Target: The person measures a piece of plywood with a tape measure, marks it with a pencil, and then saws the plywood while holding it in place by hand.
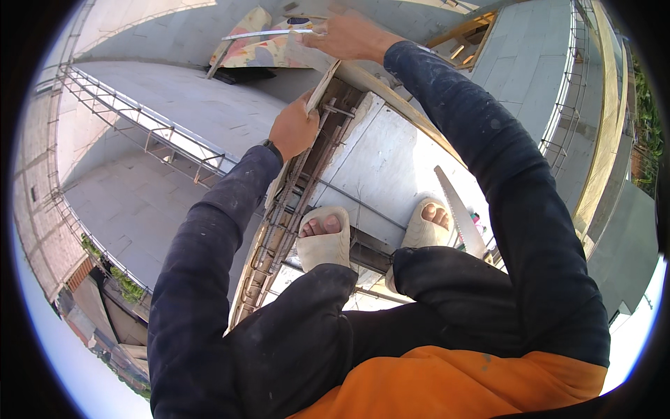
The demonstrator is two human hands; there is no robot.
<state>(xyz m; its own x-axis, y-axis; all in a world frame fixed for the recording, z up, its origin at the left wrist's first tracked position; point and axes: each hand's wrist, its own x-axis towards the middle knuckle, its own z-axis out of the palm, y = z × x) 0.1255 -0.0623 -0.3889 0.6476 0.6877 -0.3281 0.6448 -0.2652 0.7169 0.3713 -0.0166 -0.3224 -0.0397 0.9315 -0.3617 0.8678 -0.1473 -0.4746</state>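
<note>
My left hand is closed round the upper edge of a narrow wooden board that stands along a trench of steel reinforcing bars. Farther out, my right hand is stretched forward past the board's far end. Motion smears its fingers, so their grip is unclear. A long thin pale strip runs left from those fingers, across a patterned, colourful sheet. A handsaw rests beside my right foot, its toothed blade pointing away from me.
My sandalled feet stand by the bars, next to a white panel. Grey boarded decks spread on both sides. A lattice of rebar crosses at the left, and a long timber runs down the right.
</note>
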